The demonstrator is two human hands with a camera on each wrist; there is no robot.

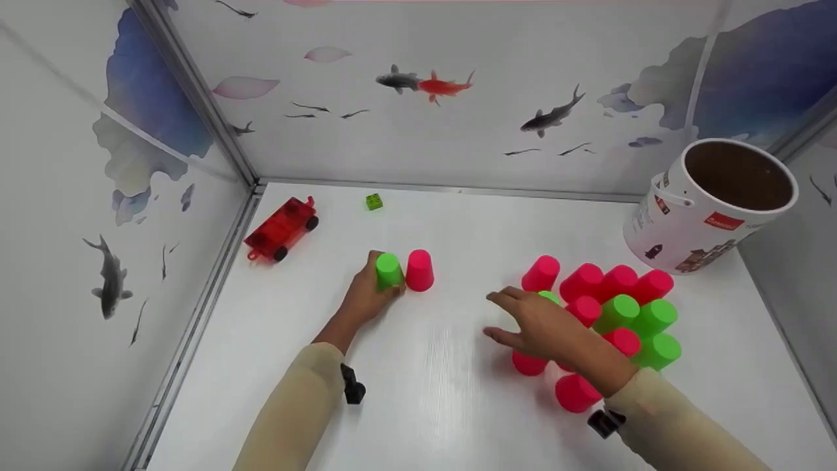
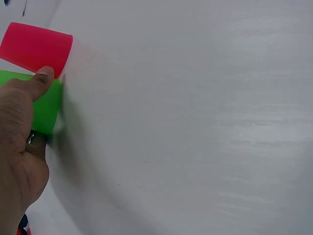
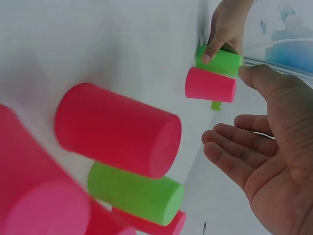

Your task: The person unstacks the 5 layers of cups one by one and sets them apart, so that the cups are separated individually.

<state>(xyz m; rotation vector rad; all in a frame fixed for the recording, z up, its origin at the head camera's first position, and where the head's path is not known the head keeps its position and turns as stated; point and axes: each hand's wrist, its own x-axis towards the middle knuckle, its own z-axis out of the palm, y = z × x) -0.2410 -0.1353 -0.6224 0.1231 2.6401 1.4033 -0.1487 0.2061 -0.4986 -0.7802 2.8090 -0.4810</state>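
Observation:
My left hand (image 1: 371, 294) grips an upside-down green cup (image 1: 388, 270), thumb on one side and fingers round the other. Right beside it stands an upside-down pink cup (image 1: 420, 270); in the left wrist view the thumb tip overlaps that pink cup (image 2: 36, 46). My right hand (image 1: 539, 322) is held with fingers spread above the left side of a cluster of pink and green cups, holding nothing. The right wrist view shows its open palm (image 3: 283, 171) near a pink cup (image 3: 117, 129) and a green cup (image 3: 137, 191). My right forearm hides part of the cluster.
A red toy wagon (image 1: 282, 229) with black wheels stands at the back left. Near the back edge lies a small green toy brick (image 1: 374, 201). A large white bucket (image 1: 693, 216) occupies the back right corner. Printed walls (image 1: 451, 144) border the white table (image 1: 431, 392).

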